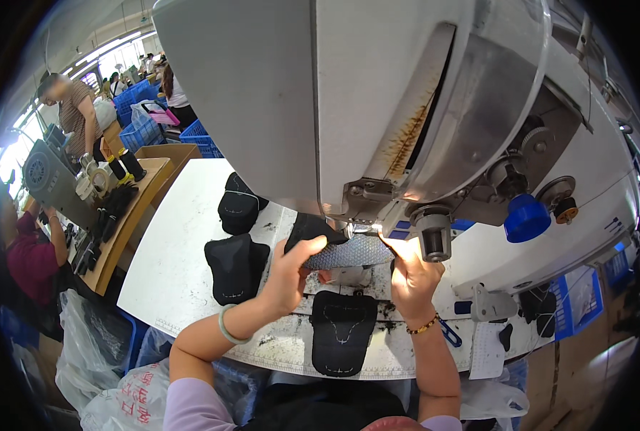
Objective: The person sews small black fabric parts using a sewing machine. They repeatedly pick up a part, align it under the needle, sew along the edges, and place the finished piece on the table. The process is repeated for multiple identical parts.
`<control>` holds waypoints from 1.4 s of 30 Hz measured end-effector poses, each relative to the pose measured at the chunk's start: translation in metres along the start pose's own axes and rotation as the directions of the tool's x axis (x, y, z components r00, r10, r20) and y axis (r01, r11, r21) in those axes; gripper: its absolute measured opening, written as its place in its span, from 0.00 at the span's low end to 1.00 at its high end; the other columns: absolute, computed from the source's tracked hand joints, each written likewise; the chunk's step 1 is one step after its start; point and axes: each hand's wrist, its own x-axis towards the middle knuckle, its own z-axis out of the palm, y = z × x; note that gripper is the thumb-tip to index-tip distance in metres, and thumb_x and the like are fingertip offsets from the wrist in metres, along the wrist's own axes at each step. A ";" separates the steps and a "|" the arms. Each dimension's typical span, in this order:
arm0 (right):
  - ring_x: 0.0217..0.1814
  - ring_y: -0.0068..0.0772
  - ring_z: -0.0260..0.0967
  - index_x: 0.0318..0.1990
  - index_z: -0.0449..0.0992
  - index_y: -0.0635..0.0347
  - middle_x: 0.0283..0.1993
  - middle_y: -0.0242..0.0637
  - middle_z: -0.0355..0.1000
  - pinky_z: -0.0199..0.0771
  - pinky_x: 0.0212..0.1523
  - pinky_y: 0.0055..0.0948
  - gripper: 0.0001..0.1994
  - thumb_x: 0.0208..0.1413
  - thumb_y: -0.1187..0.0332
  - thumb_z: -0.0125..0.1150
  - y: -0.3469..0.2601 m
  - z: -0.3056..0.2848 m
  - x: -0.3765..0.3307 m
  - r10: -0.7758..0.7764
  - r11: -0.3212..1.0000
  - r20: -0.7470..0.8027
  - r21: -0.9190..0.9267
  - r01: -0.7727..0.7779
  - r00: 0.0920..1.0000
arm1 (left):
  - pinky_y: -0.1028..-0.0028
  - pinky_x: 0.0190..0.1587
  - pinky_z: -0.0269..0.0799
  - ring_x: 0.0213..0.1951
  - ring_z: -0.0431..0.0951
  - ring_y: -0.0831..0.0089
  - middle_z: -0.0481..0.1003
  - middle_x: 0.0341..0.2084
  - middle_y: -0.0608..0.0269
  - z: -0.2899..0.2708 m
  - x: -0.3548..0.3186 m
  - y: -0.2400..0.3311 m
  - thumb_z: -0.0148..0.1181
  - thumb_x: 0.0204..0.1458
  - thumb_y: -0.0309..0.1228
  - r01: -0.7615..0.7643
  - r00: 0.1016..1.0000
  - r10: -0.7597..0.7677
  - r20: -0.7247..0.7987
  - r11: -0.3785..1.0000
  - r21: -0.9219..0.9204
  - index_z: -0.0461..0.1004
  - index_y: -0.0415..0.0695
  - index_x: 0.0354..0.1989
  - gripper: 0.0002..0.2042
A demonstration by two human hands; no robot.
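A black fabric piece with a grey textured face (350, 256) lies under the needle area of a large white sewing machine (252, 86). My left hand (289, 276) grips its left end, thumb on top near the black part. My right hand (413, 279) is closed at its right edge, fingertips close beside the lit needle area. The machine head partly hides the piece's far side. In front of me lies a black shaped fabric piece (344, 334) with pale stitch lines. Two similar black pieces, a nearer one (235, 269) and a farther one (238, 204), lie left of my left hand.
Dark lint and a ruler strip mark the white table (169, 251). At right are a blue thread snip (450, 333), a grey lever part (494, 304) and a blue crate (578, 302). Plastic bags (94, 359) stand at lower left. Other people work at the far left.
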 end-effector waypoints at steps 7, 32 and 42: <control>0.33 0.45 0.72 0.29 0.72 0.67 0.33 0.46 0.73 0.72 0.34 0.31 0.10 0.37 0.87 0.53 0.014 0.018 -0.007 0.281 0.942 -0.033 0.202 -0.269 0.959 | 0.76 0.44 0.72 0.39 0.76 0.73 0.74 0.39 0.56 -0.016 0.037 0.021 0.57 0.51 0.28 0.161 0.979 -0.179 0.098 0.972 0.173 0.72 0.35 0.43 0.13; 0.40 0.36 0.70 0.41 0.70 0.63 0.42 0.43 0.70 0.71 0.34 0.26 0.16 0.41 0.86 0.54 -0.007 0.011 -0.012 -0.106 0.984 -0.078 0.134 0.116 0.991 | 0.79 0.37 0.65 0.32 0.69 0.80 0.72 0.29 0.67 0.024 -0.003 -0.022 0.57 0.52 0.26 -0.509 0.829 0.559 -0.008 0.761 0.404 0.73 0.37 0.32 0.05; 0.37 0.32 0.70 0.39 0.77 0.53 0.41 0.36 0.69 0.72 0.36 0.28 0.19 0.35 0.81 0.61 -0.011 -0.003 -0.006 -0.213 0.948 0.103 0.262 0.181 0.972 | 0.80 0.38 0.65 0.33 0.69 0.81 0.72 0.28 0.68 0.013 -0.005 -0.015 0.52 0.55 0.28 -0.385 0.910 0.415 0.012 0.832 0.399 0.72 0.34 0.34 0.08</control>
